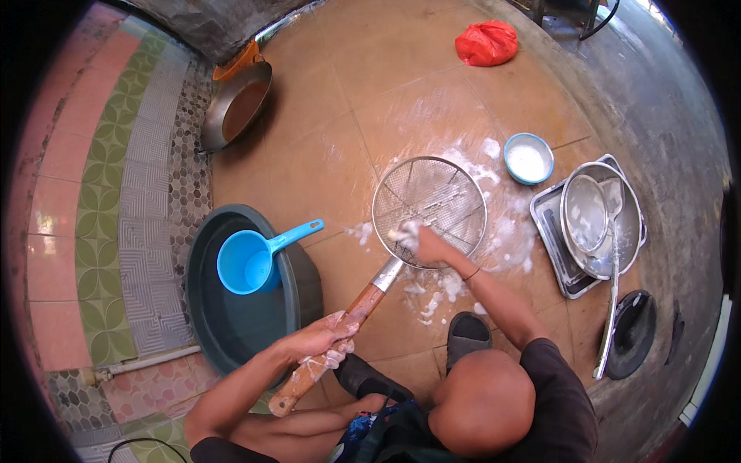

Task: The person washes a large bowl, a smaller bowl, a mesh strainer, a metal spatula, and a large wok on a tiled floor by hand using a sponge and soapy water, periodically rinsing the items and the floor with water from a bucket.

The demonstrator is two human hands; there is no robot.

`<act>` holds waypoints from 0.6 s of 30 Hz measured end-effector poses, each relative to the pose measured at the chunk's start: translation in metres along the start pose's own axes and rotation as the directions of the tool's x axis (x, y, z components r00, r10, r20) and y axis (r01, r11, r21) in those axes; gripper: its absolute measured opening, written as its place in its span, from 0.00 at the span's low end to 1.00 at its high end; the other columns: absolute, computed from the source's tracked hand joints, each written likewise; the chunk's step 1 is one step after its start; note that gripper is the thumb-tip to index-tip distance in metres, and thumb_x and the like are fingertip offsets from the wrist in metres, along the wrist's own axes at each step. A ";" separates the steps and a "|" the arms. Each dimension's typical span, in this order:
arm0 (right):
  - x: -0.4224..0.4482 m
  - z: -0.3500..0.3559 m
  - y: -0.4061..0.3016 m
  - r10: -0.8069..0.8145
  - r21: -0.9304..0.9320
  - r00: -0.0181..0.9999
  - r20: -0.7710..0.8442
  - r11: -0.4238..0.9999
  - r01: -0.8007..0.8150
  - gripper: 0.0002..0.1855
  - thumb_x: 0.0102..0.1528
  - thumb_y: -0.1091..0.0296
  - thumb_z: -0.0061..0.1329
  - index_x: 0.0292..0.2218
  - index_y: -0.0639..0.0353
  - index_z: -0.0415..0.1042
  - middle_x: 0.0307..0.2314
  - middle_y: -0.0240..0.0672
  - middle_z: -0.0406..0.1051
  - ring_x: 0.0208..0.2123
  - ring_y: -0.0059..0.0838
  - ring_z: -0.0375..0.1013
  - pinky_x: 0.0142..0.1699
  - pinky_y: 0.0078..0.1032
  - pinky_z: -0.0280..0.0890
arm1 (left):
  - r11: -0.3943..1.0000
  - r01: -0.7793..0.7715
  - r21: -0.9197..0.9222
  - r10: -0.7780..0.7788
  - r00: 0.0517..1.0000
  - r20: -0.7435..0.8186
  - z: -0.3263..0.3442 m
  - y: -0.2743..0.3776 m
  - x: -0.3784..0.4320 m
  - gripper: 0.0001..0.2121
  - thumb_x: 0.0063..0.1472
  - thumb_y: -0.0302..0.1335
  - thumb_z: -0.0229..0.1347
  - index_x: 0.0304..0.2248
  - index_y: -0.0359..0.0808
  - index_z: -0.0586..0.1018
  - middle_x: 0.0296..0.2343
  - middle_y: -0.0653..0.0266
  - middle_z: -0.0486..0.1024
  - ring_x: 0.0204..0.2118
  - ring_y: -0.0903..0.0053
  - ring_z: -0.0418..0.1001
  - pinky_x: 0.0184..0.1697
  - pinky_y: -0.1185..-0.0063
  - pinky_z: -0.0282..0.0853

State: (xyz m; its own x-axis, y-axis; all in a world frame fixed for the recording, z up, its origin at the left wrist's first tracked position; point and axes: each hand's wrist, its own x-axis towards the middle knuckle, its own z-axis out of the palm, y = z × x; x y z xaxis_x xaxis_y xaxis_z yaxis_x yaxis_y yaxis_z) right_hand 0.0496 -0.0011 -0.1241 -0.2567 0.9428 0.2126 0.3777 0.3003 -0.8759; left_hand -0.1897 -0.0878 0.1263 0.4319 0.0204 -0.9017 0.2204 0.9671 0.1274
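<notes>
A large round wire-mesh strainer [446, 202] with a metal rim and a long wooden handle lies slantwise before me, over the wet tiled floor. My left hand [327, 341], wet with suds, is closed around the wooden handle. Against the mesh near the handle end, my right hand [425, 243] presses a foamy, pale scrubber [405, 234], mostly hidden by lather and fingers. Right of the strainer stands a small blue-rimmed bowl [528, 159] with white suds. White foam is spread on the tiles around the strainer.
At left, a blue dipper [246, 263] is in a dark round tub [202, 312]. A wok [217, 110] leans by an orange basket [236, 62]. Far off lies a red plastic bag [486, 43]. At right, a metal basin [628, 231] holding a strainer and ladle rests on trays [550, 231], near a black lid [642, 341].
</notes>
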 end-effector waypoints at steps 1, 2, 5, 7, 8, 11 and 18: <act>0.003 -0.006 0.014 0.019 0.034 1.000 0.024 0.999 -0.019 0.11 0.45 0.79 0.38 0.34 0.66 0.66 0.29 0.52 0.66 0.34 0.50 0.66 0.40 0.37 0.62 | 1.000 0.019 -0.009 -0.019 1.000 0.003 -0.003 0.001 -0.002 0.08 0.61 0.35 0.46 0.34 0.47 0.58 0.17 0.71 0.57 0.12 0.90 0.50 0.11 0.90 0.48; 0.014 -0.023 0.011 0.190 0.086 0.973 -0.128 0.980 -0.180 0.11 0.46 0.79 0.38 0.34 0.66 0.66 0.29 0.53 0.65 0.35 0.50 0.66 0.42 0.37 0.61 | 0.998 0.053 -0.031 -0.054 0.998 -0.037 -0.002 0.006 -0.005 0.08 0.61 0.34 0.46 0.34 0.48 0.58 0.16 0.71 0.57 0.12 0.90 0.50 0.11 0.90 0.47; 0.058 -0.062 -0.007 0.084 -0.269 0.681 -0.727 0.879 -0.395 0.11 0.46 0.79 0.38 0.34 0.67 0.67 0.30 0.58 0.65 0.40 0.52 0.64 0.45 0.36 0.60 | 0.995 0.070 -0.065 -0.071 0.997 -0.010 -0.005 0.009 -0.011 0.07 0.61 0.34 0.46 0.34 0.48 0.58 0.16 0.72 0.56 0.12 0.90 0.50 0.11 0.90 0.47; 0.078 -0.046 0.040 0.295 -0.423 0.818 -0.494 0.741 -0.522 0.13 0.46 0.76 0.39 0.37 0.69 0.65 0.34 0.58 0.65 0.42 0.53 0.63 0.46 0.40 0.59 | 0.997 0.057 -0.043 -0.056 0.998 0.033 -0.003 0.012 -0.009 0.07 0.61 0.32 0.46 0.34 0.48 0.58 0.17 0.73 0.56 0.12 0.91 0.50 0.12 0.90 0.48; 0.080 -0.041 0.062 0.424 -0.510 0.829 -0.366 0.654 -0.559 0.15 0.47 0.75 0.40 0.38 0.70 0.64 0.36 0.58 0.65 0.42 0.54 0.63 0.47 0.41 0.59 | 0.998 0.048 0.030 -0.048 0.999 0.009 0.003 0.017 -0.007 0.07 0.61 0.32 0.47 0.34 0.48 0.58 0.17 0.72 0.56 0.13 0.91 0.50 0.12 0.90 0.48; 0.088 0.009 0.025 0.358 -0.472 0.933 -0.044 0.815 -0.335 0.19 0.47 0.72 0.39 0.42 0.70 0.62 0.41 0.59 0.61 0.46 0.51 0.60 0.52 0.44 0.53 | 0.998 0.026 0.058 -0.024 0.999 -0.037 0.000 0.020 -0.007 0.08 0.61 0.30 0.47 0.34 0.48 0.58 0.17 0.72 0.57 0.13 0.91 0.50 0.12 0.90 0.47; 0.005 -0.061 0.032 0.199 -0.288 0.573 0.795 0.955 0.068 0.20 0.52 0.62 0.37 0.44 0.62 0.67 0.38 0.48 0.69 0.44 0.44 0.66 0.49 0.36 0.59 | 1.000 0.021 0.004 -0.021 0.999 -0.027 -0.011 0.015 -0.004 0.07 0.61 0.29 0.46 0.33 0.47 0.58 0.16 0.73 0.56 0.12 0.91 0.49 0.12 0.90 0.46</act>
State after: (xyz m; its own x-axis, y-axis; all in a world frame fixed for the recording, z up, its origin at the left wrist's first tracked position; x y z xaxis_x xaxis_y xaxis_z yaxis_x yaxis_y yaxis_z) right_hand 0.1148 0.0217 -0.1245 -0.7795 0.4848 -0.3968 0.5992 0.3923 -0.6979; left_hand -0.1975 -0.0709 0.1274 0.4032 0.0069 -0.9151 0.2327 0.9663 0.1098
